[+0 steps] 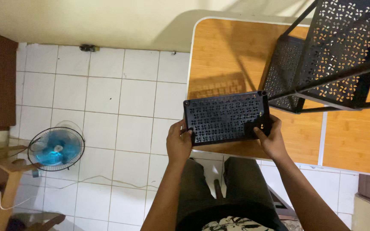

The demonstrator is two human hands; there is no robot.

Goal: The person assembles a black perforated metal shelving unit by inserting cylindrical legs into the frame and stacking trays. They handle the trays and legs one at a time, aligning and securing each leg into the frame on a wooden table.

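Both hands are clamped on a black perforated shelf panel, left hand at its left edge, right hand at the right corner, holding it over the edge of the wooden table. The black metal rack stands just beside it, so I reckon a careless swing could knock the panel into the frame, or a slack grip could drop it on the tiled floor.

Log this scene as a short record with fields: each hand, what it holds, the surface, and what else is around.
left hand: grips the left edge of the black perforated shelf panel
right hand: grips the panel's right edge
panel: held roughly flat over the table's near edge
surface: wooden table with a white rim
on table: black metal rack with perforated shelves
floor: white tiles
nearby: blue fan, at left
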